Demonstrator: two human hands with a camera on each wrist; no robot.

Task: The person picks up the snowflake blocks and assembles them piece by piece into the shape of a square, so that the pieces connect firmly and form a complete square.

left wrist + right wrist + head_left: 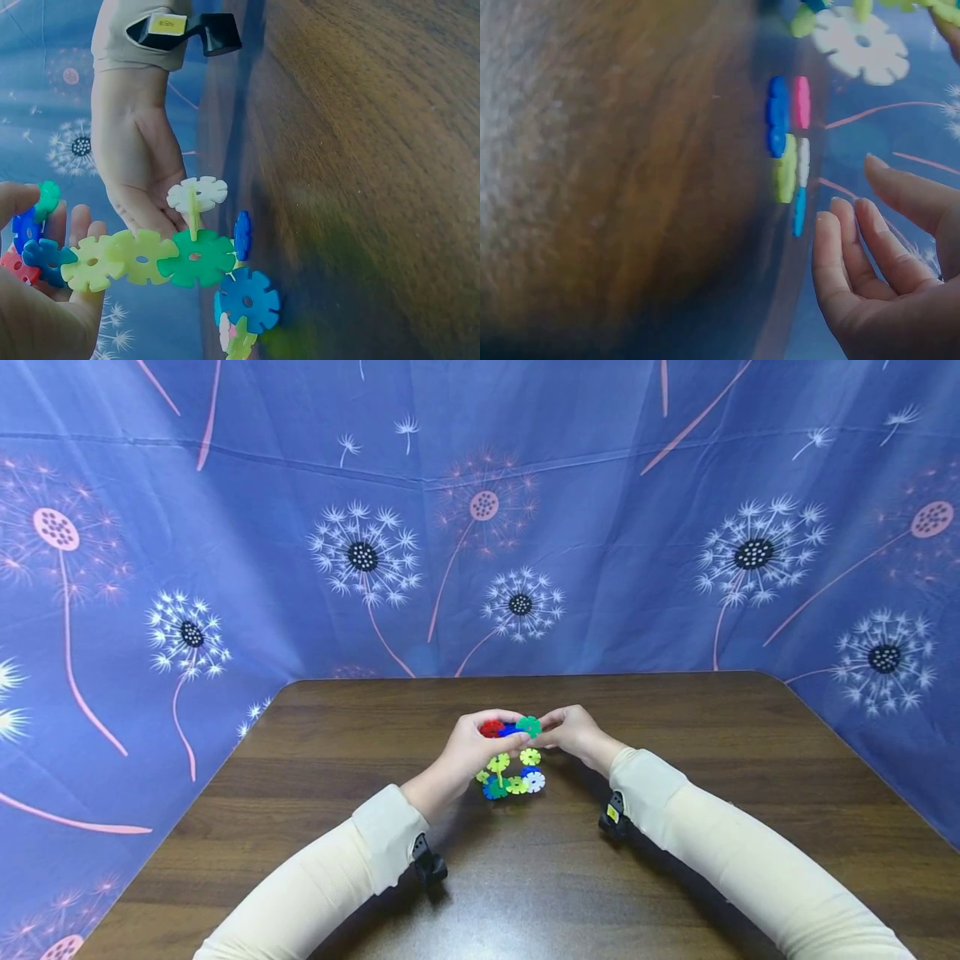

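My left hand (465, 747) holds the upper part of a build of notched, flower-shaped plastic discs (516, 785). In the left wrist view, red, blue and green discs lie between its thumb and fingers. A chain with a yellow disc (93, 264) and a green disc (196, 258) runs from there. Close to the upper green disc (528, 727) is my right hand (576, 737). The right wrist view shows its thumb and fingers apart, loosely bent, with nothing between them. A white disc (861, 46) of the build hangs above that hand in this view.
In the right wrist view, several discs appear edge-on beyond the fingers, among them a blue disc (778, 116) and a pink disc (802, 103). The brown wooden table (300, 735) reaches back to a blue dandelion-print cloth (600, 527).
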